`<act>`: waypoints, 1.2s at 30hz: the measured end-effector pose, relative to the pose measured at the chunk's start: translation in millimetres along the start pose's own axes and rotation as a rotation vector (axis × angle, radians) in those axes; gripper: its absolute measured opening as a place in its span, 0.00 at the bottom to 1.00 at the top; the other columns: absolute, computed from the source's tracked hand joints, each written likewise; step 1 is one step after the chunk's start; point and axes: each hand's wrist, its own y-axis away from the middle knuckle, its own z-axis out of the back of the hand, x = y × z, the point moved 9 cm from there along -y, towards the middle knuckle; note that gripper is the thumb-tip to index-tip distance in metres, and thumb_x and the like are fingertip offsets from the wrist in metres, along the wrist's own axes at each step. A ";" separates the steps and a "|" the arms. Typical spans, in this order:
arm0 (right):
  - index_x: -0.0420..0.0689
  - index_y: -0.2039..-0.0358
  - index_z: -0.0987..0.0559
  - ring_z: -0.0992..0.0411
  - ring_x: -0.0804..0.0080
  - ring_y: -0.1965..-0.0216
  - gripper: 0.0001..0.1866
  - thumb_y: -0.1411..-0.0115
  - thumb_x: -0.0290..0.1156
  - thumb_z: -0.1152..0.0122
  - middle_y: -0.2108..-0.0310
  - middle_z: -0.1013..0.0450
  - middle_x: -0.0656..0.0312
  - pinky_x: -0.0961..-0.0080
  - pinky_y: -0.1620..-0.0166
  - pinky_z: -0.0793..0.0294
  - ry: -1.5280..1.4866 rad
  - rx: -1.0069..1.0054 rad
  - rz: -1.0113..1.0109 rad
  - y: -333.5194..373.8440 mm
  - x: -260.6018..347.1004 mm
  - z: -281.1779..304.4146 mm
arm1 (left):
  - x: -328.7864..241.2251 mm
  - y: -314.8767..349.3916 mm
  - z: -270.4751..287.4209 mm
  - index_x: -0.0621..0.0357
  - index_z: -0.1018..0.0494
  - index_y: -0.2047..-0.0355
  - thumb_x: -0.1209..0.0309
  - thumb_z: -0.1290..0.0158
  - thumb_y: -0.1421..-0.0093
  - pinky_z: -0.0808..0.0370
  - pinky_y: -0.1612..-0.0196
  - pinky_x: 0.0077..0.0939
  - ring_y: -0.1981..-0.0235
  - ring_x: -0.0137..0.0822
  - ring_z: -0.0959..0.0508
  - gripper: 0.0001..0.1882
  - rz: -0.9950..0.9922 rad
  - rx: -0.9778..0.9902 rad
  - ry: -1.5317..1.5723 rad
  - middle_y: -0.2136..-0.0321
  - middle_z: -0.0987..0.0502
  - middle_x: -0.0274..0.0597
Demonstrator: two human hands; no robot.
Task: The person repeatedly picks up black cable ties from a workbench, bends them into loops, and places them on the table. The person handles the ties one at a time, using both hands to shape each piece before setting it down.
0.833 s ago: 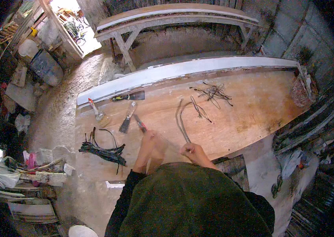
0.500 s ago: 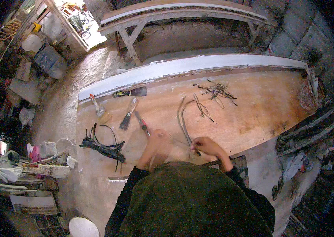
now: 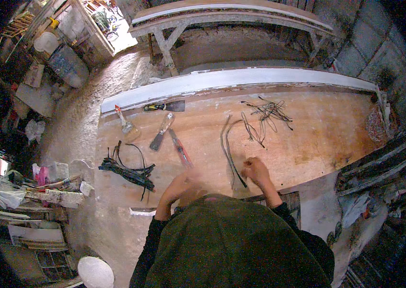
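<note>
Seemingly, right hand (image 3: 257, 172) pinches bent wire (image 3: 229, 152); left hand (image 3: 184, 185) blurred.

Left hand (image 3: 184, 185) motion-blurred, grip unclear

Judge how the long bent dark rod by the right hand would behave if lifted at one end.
The bent rod likely stays stiff, since it keeps its curve lying flat. Its thin, long shape suggests it is light and may swing awkwardly from the right hand.

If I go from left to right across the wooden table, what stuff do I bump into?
Bundle of black cables → putty knife → red-handled tool → long bent wires → tangle of thin wires.
</note>
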 end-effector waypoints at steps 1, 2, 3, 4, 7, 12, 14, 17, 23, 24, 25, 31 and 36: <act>0.43 0.68 0.28 0.33 0.58 0.66 0.16 0.59 0.36 0.40 0.65 0.34 0.53 0.66 0.63 0.33 0.042 -0.022 0.005 5.6 4.7 -4.9 | 5.6 2.1 -1.5 0.62 0.33 0.59 0.65 0.52 0.46 0.36 0.53 0.25 0.58 0.33 0.31 0.17 0.021 0.011 0.028 0.62 0.29 0.41; 0.43 0.70 0.27 0.33 0.57 0.67 0.15 0.60 0.36 0.40 0.67 0.33 0.53 0.67 0.64 0.33 0.085 -0.042 0.012 11.2 14.3 -8.5 | 10.9 4.4 -3.4 0.62 0.33 0.59 0.65 0.52 0.46 0.36 0.53 0.25 0.58 0.32 0.31 0.17 0.043 0.021 0.057 0.62 0.29 0.41; 0.42 0.72 0.26 0.32 0.57 0.68 0.15 0.61 0.36 0.40 0.70 0.32 0.52 0.67 0.64 0.33 0.128 -0.064 0.017 15.7 19.5 -9.2 | 16.6 6.0 -8.0 0.62 0.34 0.58 0.65 0.52 0.46 0.36 0.54 0.24 0.59 0.32 0.31 0.18 0.063 0.051 0.141 0.62 0.29 0.41; 0.42 0.74 0.26 0.32 0.57 0.68 0.14 0.61 0.36 0.40 0.71 0.32 0.52 0.67 0.65 0.33 0.126 -0.067 0.012 16.9 16.3 -12.4 | 22.9 6.8 -12.9 0.62 0.35 0.58 0.64 0.52 0.46 0.36 0.54 0.24 0.59 0.32 0.30 0.18 0.083 0.083 0.225 0.62 0.29 0.41; 0.42 0.78 0.26 0.31 0.59 0.71 0.12 0.61 0.36 0.39 0.75 0.31 0.54 0.67 0.67 0.32 0.108 -0.081 -0.017 16.0 7.2 -19.1 | 28.9 3.8 -22.1 0.61 0.36 0.56 0.64 0.52 0.46 0.36 0.54 0.24 0.59 0.31 0.31 0.20 0.080 0.144 0.231 0.59 0.31 0.42; 0.42 0.77 0.25 0.30 0.65 0.75 0.09 0.56 0.34 0.40 0.78 0.29 0.56 0.75 0.72 0.32 -0.084 -0.135 -0.003 21.3 41.2 0.9 | -2.5 -4.7 -28.7 0.57 0.37 0.54 0.65 0.52 0.47 0.42 0.49 0.33 0.50 0.38 0.39 0.21 -0.332 -0.073 -0.051 0.51 0.39 0.46; 0.41 0.76 0.24 0.30 0.71 0.76 0.08 0.54 0.32 0.42 0.78 0.28 0.58 0.78 0.73 0.33 -0.265 0.013 0.004 32.7 80.6 5.7 | -50.9 1.9 -28.9 0.55 0.37 0.53 0.65 0.52 0.48 0.46 0.47 0.37 0.47 0.42 0.44 0.21 -0.555 -0.256 -0.413 0.49 0.41 0.46; 0.39 0.74 0.24 0.32 0.78 0.77 0.07 0.51 0.30 0.43 0.78 0.27 0.62 0.81 0.74 0.34 -0.575 0.091 0.191 48.3 128.4 -6.4 | -88.8 12.5 -31.0 0.52 0.35 0.55 0.66 0.52 0.50 0.48 0.47 0.40 0.48 0.46 0.45 0.20 -0.678 -0.254 -0.605 0.52 0.39 0.43; 0.36 0.73 0.27 0.34 0.81 0.75 0.07 0.48 0.27 0.48 0.77 0.30 0.63 0.84 0.69 0.33 -0.813 0.267 0.182 65.6 160.1 -38.4 | -64.8 31.0 13.1 0.55 0.31 0.63 0.70 0.48 0.52 0.33 0.67 0.17 0.71 0.26 0.31 0.14 -0.381 0.057 -0.020 0.74 0.31 0.35; 0.37 0.73 0.27 0.33 0.80 0.75 0.07 0.47 0.29 0.48 0.77 0.30 0.64 0.83 0.70 0.33 -0.803 0.288 0.154 66.8 159.6 -44.2 | -60.9 41.1 27.7 0.55 0.31 0.64 0.70 0.47 0.52 0.33 0.68 0.17 0.71 0.25 0.31 0.14 -0.401 0.016 -0.084 0.74 0.31 0.34; 0.38 0.74 0.27 0.33 0.80 0.76 0.08 0.47 0.30 0.47 0.78 0.30 0.64 0.83 0.70 0.33 -0.793 0.310 0.126 67.5 159.8 -48.0 | -56.0 52.0 41.5 0.56 0.31 0.65 0.71 0.46 0.53 0.33 0.68 0.18 0.71 0.24 0.32 0.13 -0.420 -0.026 -0.149 0.74 0.31 0.33; 0.40 0.74 0.28 0.34 0.79 0.75 0.09 0.47 0.33 0.47 0.78 0.31 0.65 0.84 0.69 0.35 -0.982 0.493 0.085 98.3 194.9 -64.6 | -7.3 104.2 112.2 0.57 0.31 0.75 0.75 0.45 0.54 0.34 0.76 0.16 0.77 0.23 0.31 0.06 -0.342 -0.087 0.075 0.79 0.30 0.32; 0.39 0.73 0.28 0.33 0.79 0.76 0.10 0.48 0.34 0.46 0.76 0.31 0.64 0.84 0.69 0.36 -1.343 0.444 0.020 126.3 226.5 -68.9 | 27.7 125.8 133.1 0.58 0.30 0.75 0.74 0.47 0.53 0.38 0.80 0.15 0.80 0.22 0.32 0.04 -0.223 -0.098 0.110 0.80 0.29 0.31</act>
